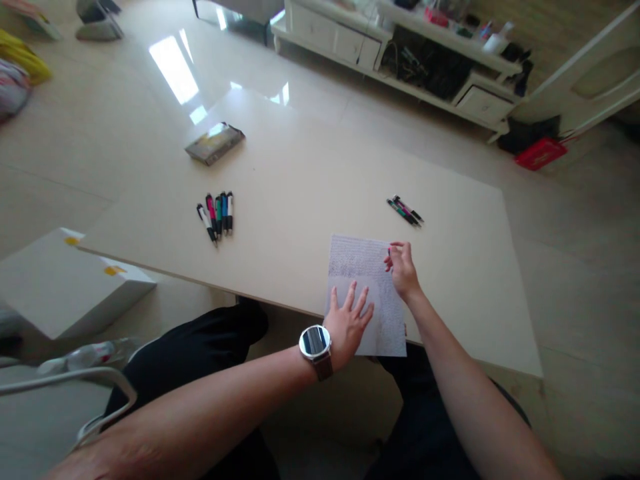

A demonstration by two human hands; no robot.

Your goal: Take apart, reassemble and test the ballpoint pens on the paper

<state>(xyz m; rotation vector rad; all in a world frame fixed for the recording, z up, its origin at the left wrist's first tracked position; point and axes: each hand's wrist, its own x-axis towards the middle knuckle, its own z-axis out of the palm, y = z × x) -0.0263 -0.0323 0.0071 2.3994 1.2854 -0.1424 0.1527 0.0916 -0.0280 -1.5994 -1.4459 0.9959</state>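
A sheet of paper covered in dense rows of small marks lies at the table's near edge, its lower end jutting past the edge. My left hand rests flat on its lower half, fingers spread, with a round watch on the wrist. At the sheet's upper right side is my right hand, fingers curled together; a small dark spot shows at the fingertips, too small to name. Beyond that hand lie several slim pens close together. To the left, thicker click pens with coloured barrels lie side by side.
A flat grey box sits toward the far left of the pale table. Below the left edge stands a white box with orange tape. A plastic bottle lies at lower left. Across the floor is a white cabinet.
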